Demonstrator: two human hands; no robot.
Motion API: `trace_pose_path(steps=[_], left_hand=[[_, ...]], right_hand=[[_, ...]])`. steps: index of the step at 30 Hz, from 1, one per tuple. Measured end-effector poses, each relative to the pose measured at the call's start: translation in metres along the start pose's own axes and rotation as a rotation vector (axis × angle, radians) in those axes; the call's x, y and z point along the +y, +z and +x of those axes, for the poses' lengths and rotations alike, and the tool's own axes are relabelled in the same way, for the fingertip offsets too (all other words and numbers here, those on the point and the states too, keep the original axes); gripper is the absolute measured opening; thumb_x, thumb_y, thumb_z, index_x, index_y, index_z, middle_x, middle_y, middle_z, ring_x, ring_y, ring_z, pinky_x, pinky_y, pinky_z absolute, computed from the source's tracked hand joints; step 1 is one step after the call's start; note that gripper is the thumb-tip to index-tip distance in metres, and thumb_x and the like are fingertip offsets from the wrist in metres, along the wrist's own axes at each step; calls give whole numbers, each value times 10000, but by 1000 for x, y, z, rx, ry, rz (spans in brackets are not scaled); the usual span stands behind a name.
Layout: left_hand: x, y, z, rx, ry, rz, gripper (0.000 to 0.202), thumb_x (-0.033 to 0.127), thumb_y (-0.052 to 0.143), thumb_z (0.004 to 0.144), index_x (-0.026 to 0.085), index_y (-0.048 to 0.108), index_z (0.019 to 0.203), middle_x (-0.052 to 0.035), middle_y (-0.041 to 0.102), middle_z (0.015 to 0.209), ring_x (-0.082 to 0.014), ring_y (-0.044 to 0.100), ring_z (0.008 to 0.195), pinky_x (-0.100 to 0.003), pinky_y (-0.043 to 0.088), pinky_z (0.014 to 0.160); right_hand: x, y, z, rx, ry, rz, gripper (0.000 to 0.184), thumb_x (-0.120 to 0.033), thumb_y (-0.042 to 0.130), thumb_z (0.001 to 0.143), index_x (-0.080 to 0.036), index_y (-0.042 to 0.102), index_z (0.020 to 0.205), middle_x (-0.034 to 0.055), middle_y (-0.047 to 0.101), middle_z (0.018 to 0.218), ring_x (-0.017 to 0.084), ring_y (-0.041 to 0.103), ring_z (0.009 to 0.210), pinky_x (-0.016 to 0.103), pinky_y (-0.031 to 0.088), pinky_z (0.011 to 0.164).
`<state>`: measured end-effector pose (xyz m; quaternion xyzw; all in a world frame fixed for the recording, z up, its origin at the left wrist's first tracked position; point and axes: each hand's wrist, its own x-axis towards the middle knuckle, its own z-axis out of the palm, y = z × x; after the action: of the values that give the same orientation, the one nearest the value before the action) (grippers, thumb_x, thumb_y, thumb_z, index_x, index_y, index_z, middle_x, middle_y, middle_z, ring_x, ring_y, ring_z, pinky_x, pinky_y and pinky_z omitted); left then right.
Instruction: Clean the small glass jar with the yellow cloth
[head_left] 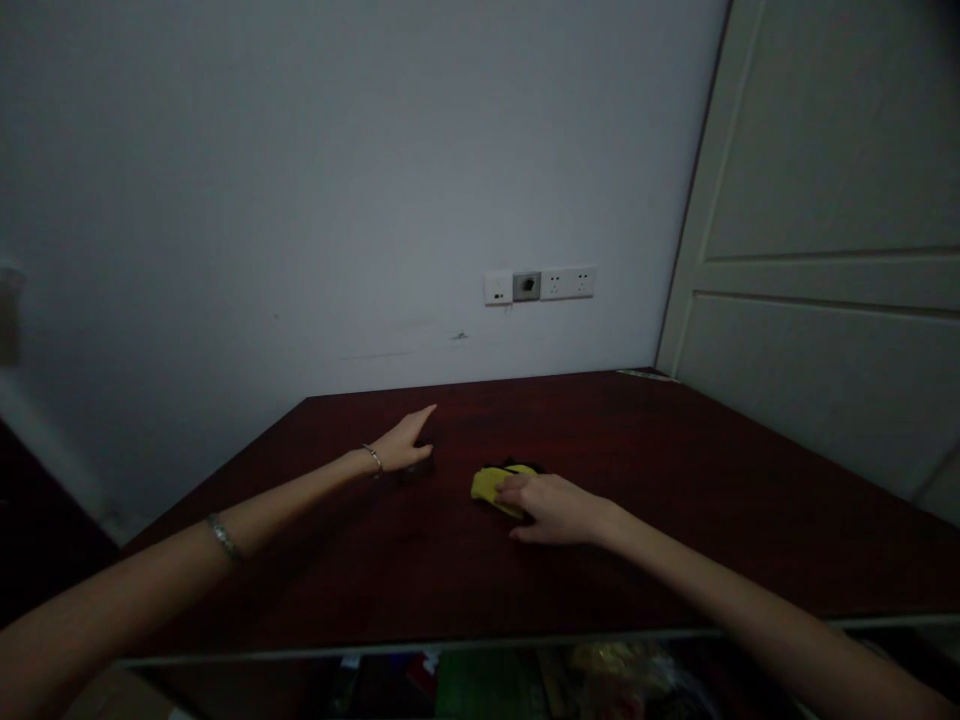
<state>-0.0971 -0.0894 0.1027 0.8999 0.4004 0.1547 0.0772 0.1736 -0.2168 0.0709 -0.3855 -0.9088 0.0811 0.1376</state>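
A small yellow cloth with dark parts along its far side lies bunched on the dark red tabletop. My right hand rests on it, fingers bent over its right side and the thumb nearer to me. What the fingertips do beneath the cloth is hidden. Left of the cloth, my left hand hovers over or just touches the tabletop; I cannot tell which. Its index finger points away and its thumb is spread, with nothing visible in it. A bracelet circles that wrist, and a wider bangle sits up the forearm.
Behind the table rises a pale wall with a row of sockets. A panelled door stands at the right. Under the table's front edge, a shelf holds a green item and crumpled plastic.
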Motion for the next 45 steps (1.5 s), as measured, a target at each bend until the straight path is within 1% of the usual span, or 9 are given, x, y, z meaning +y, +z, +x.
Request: trace_pose_path(steps=[9,12,18,23,27,31,34,38,45], left_hand=[[80,28,-24,-221,496,94,502,170,445,763,186,393,1262,-102,500,1240,-214,455,1150,-327,363,985],[91,31,-35,-223,518,107,512,175,460,756,193,387,1263,-105,509,1229,-228,476,1126,-338,385,962],[86,31,-46,-124,202,-22,428,258,476,789,195,453,1212,-97,574,1150,-223,533,1046,-349,412,922],[84,38,-43,-88,-60,-490,634,388,622,704,162,393,1250,-126,556,1167,-215,565,963,-360,464,835],[97,43,-33,-41,-110,-920,630,362,692,651,145,437,1185,-129,548,1177,-200,566,975,-326,461,837],[106,38,-29,-36,-283,-1043,512,332,721,608,124,540,1039,-81,648,950,-168,614,778,-283,482,701],[98,28,-32,-160,-377,-1087,430,286,738,557,120,609,933,-38,674,799,-144,612,644,-253,476,609],[69,9,-37,-286,-465,-939,258,280,706,582,128,667,787,4,666,637,-99,575,523,-185,425,487],[-2,-12,-50,-778,-585,-828,298,343,675,644,125,657,846,-58,684,663,-171,638,540,-251,497,470]], right_hand=[[13,15,-1,116,-6,-158,374,-145,500,746,-208,572,1108,107,618,1104,258,548,1044,489,262,1001],[22,14,3,116,14,-126,320,-157,474,777,-190,602,1068,114,649,1026,246,590,966,416,394,900],[32,-7,10,321,73,163,345,-153,434,796,-184,608,1092,77,653,1067,198,612,957,312,445,854],[30,-37,17,539,202,461,306,-153,509,709,-171,667,970,51,684,967,191,623,884,312,465,801],[17,-52,26,566,274,691,296,-189,548,666,-142,674,930,44,694,823,154,618,685,263,474,628],[11,-56,31,583,314,944,286,-225,596,629,-140,676,890,38,693,773,140,611,658,256,473,623],[22,-52,29,588,388,1061,273,-198,604,620,-149,674,880,37,688,778,131,605,651,243,473,606],[42,-37,23,391,509,1149,349,-160,575,630,-166,639,973,30,669,727,121,585,587,224,458,518],[36,8,43,106,478,951,384,-152,552,654,-171,597,1035,-39,576,570,50,398,393,173,310,380]])
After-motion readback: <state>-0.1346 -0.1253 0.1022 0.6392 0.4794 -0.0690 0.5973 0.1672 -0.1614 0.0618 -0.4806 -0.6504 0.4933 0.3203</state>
